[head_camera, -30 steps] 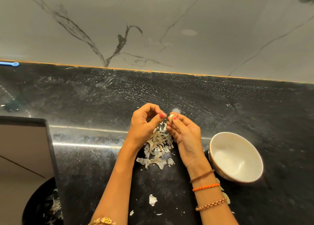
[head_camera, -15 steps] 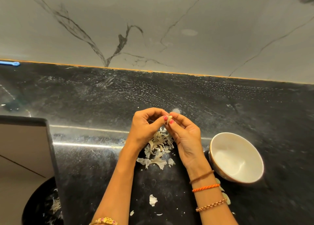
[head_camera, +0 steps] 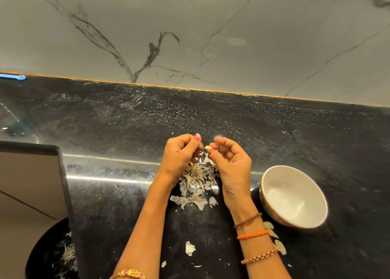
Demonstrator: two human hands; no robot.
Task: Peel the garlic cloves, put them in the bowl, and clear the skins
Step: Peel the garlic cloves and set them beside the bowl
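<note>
Black stone counter [head_camera: 232, 120] runs under my hands, backed by a pale veined wall [head_camera: 211, 36]; just above the counter's middle I hold a small pale garlic clove [head_camera: 207, 148], pinched between the thumb and forefinger of my right hand [head_camera: 231, 165], whose other fingers curl loosely behind; my left hand [head_camera: 181, 155] sits just beside it with its fingers curled in toward the clove, fingertips close against it, though whether they grip the clove itself or a shred of skin I cannot tell; directly beneath both hands lies a heap of papery garlic skins [head_camera: 197, 181] on the counter, partly hidden by my wrists; a few loose flakes [head_camera: 190, 248] lie nearer to me between my forearms; to the right of the heap, near my right wrist, stands a white bowl [head_camera: 274, 173], tilted a little toward me, with nothing clearly visible inside it; a few greenish pieces [head_camera: 279, 245] lie on the counter just beside my right forearm, below the bowl; at the lower left a dark round bin [head_camera: 42, 253] holds more skins; far left, against the wall, lies a small blue object [head_camera: 14, 77].
</note>
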